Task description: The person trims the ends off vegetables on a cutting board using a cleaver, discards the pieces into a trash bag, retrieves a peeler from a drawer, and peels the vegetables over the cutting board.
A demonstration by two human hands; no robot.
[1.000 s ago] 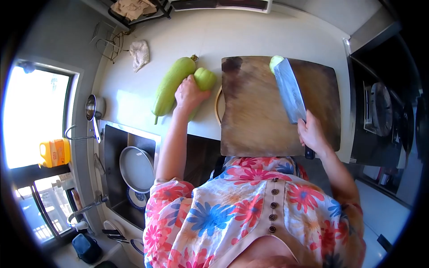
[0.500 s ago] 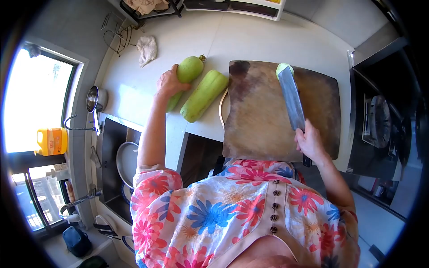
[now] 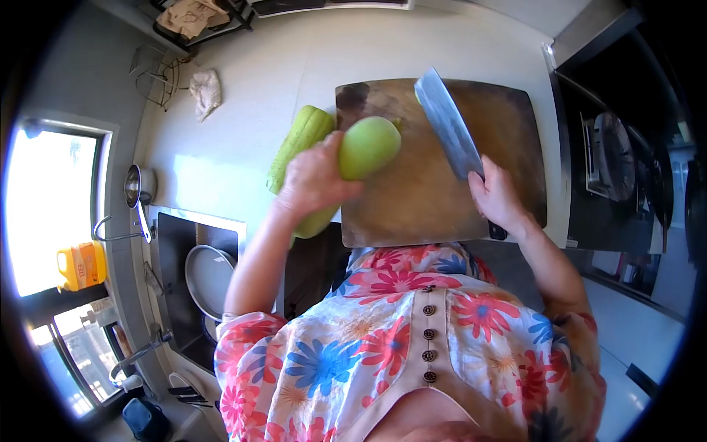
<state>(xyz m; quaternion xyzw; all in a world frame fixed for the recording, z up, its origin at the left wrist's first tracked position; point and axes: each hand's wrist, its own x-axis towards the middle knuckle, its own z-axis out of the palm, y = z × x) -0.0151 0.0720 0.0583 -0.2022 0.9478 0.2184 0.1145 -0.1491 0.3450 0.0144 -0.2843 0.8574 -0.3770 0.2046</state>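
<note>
My left hand (image 3: 315, 177) is wrapped round a smooth pale-green gourd (image 3: 372, 146), lifted across the left edge of the cutting board (image 3: 398, 210). The gourd's stem end points over the board. Behind this hand, a second green gourd (image 3: 303, 132) lies on the counter beside the board. My right hand (image 3: 499, 193) grips the dark handle of a cleaver (image 3: 449, 125), whose broad blade is angled over the board with its tip toward the far edge. A small green piece (image 3: 417, 93) shows at the blade's far end, mostly hidden by it.
At the left is a sink (image 3: 174, 254) with a grey pan (image 3: 208, 281) in it. A small steel pot (image 3: 140, 186) stands by the window, and an orange jug (image 3: 81, 267) on the sill. A crumpled cloth (image 3: 206, 92) lies on the counter; a dark stove (image 3: 611, 162) is at right.
My left hand has lifted the gourd from the counter and carried it right, past the other gourd to the board. The cleaver stays over the board, and the view has shifted a little.
</note>
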